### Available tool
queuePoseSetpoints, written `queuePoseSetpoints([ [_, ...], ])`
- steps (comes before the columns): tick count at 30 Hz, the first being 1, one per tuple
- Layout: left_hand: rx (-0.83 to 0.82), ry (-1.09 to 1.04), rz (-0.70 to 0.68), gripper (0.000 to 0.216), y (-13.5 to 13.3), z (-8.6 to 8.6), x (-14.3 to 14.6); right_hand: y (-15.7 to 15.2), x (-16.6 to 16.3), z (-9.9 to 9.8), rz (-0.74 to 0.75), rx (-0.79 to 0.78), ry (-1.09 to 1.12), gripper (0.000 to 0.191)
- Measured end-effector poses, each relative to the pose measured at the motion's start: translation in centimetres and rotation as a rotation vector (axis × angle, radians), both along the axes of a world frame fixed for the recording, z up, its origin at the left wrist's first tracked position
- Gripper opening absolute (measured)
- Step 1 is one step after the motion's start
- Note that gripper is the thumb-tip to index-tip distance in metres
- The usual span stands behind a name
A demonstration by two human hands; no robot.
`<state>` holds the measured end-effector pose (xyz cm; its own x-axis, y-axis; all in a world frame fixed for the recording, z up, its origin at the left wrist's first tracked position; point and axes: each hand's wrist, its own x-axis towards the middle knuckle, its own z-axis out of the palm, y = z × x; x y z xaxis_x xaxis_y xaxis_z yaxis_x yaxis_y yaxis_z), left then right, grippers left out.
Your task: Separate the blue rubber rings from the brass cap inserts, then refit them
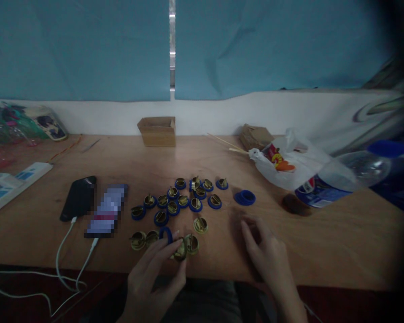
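My left hand (156, 273) is near the table's front edge, its fingers pinched round a small brass cap (181, 252) with a blue ring (166, 234) just above the fingertips. More bare brass caps (138, 240) lie beside it. Behind them sits a cluster of several brass caps fitted in blue rings (183, 201). A short stack of loose blue rings (244, 197) lies to the right. My right hand (267, 255) rests on the wooden table (340, 242) with fingers loosely stretched toward those rings, holding nothing.
Two phones (79, 197) with white charging cables lie at the left. A small cardboard box (157, 131) stands at the back. A white plastic bag (289, 163), a lying water bottle (346, 177) and wooden sticks are at the right. Papers cover the far left.
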<state>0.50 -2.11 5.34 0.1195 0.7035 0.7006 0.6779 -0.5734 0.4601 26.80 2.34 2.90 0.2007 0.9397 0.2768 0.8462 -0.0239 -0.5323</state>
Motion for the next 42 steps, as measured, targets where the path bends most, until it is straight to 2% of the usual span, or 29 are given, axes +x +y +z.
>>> queuePoseSetpoints([
  [3, -0.030, 0.041, -0.002, 0.040, 0.0, -0.3, 0.0, -0.6, -1.0, 0.9, -0.052, 0.074, 0.007, 0.030],
  [5, -0.057, 0.059, 0.003, 0.043, 0.1, -0.9, 0.0, -1.1, -2.3, 1.6, -0.021, 0.118, 0.077, 0.027],
  [8, -0.107, 0.102, -0.023, 0.047, 0.1, -1.8, -0.2, -1.9, -4.9, 2.7, 0.146, 0.109, 0.263, 0.019],
  [11, -0.129, 0.156, -0.046, 0.049, 0.1, -2.6, -0.7, -2.5, -7.9, 3.3, 0.361, -0.020, 0.417, 0.016],
  [16, -0.177, 0.225, -0.038, 0.049, 0.2, -3.1, -1.8, -2.6, -11.2, 3.4, 0.554, -0.097, 0.496, 0.016],
  [25, -0.282, 0.270, -0.095, 0.043, 1.0, -3.2, -2.0, -1.4, -11.0, 3.9, 0.533, -0.042, 0.453, 0.016],
  [28, -0.234, 0.251, -0.072, 0.040, 1.0, -2.5, -2.1, -1.6, -10.5, 4.0, 0.502, -0.050, 0.468, 0.015],
  [31, -0.170, 0.139, -0.055, 0.036, 0.7, -1.4, -2.2, -1.9, -10.1, 3.8, 0.473, -0.075, 0.516, 0.015],
  [33, -0.192, -0.013, -0.058, 0.038, 0.4, -0.5, -2.0, -2.2, -10.0, 3.7, 0.457, -0.102, 0.584, 0.014],
  [35, -0.266, -0.217, -0.077, 0.038, 0.0, 0.3, -1.5, -2.6, -10.0, 3.6, 0.461, -0.111, 0.676, 0.013],
  [38, -0.433, -0.525, -0.091, 0.030, -0.4, 1.4, -0.2, -3.3, -10.1, 3.8, 0.515, -0.080, 0.773, 0.027],
  [42, -0.667, -0.827, -0.133, 0.024, -0.5, 2.1, 1.4, -4.0, -10.1, 4.0, 0.564, 0.025, 0.701, 0.045],
])
